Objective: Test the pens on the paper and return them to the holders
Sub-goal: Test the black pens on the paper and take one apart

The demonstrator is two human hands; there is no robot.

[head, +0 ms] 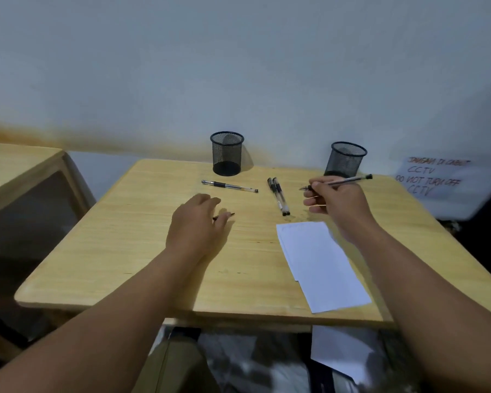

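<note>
My right hand point(333, 201) grips a clear pen point(349, 180) above the table, its tip pointing left and its black end toward the right holder point(345, 160). White paper point(321, 265) lies below that hand, near the front right. My left hand point(199, 222) rests on the wooden table point(125, 236) over a small dark pen cap point(224, 216) that sticks out by its fingers. One pen point(229, 186) lies in front of the left mesh holder point(226, 153). Two pens point(278, 196) lie side by side in the middle. Both holders look empty.
A second wooden table point(17, 165) stands to the left. A handwritten CCTV notice point(434, 177) hangs on the wall at right. Loose paper point(343, 353) and dark clutter lie below the table's front edge.
</note>
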